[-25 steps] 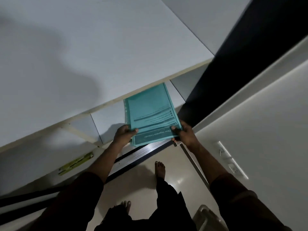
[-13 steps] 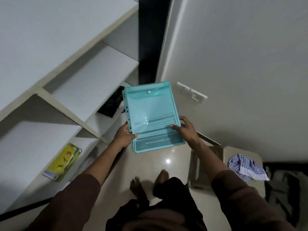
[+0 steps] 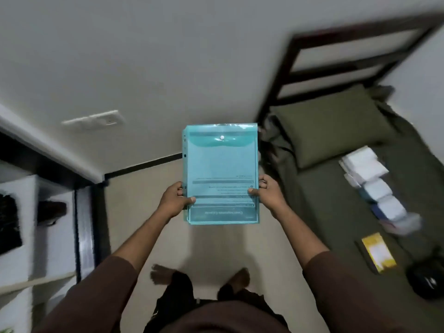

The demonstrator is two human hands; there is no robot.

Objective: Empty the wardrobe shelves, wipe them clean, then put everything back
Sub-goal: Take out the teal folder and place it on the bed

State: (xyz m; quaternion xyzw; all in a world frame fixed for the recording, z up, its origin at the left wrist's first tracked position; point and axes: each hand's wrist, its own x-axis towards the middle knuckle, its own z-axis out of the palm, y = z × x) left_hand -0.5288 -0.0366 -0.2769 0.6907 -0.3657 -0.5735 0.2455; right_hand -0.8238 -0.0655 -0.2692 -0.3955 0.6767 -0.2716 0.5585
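A teal see-through document folder [image 3: 221, 164] with a snap button and printed sheets inside is held flat out in front of me, over the floor. My left hand [image 3: 174, 200] grips its lower left edge, thumb on top. My right hand [image 3: 268, 194] grips the lower right edge the same way. The white wardrobe shelves [image 3: 31, 236] are at the far left, with dark items lying on them.
A bed [image 3: 360, 188] with an olive sheet and pillow [image 3: 334, 126] is on the right. On it lie white stacked items [image 3: 374, 183], a yellow booklet [image 3: 377, 255] and a dark round object [image 3: 425, 282]. Beige floor [image 3: 144, 212] lies between wardrobe and bed.
I have turned right, away from the wardrobe toward the bed, carrying the folder in both hands. The shelves slid to the left edge of view and the bed came in.
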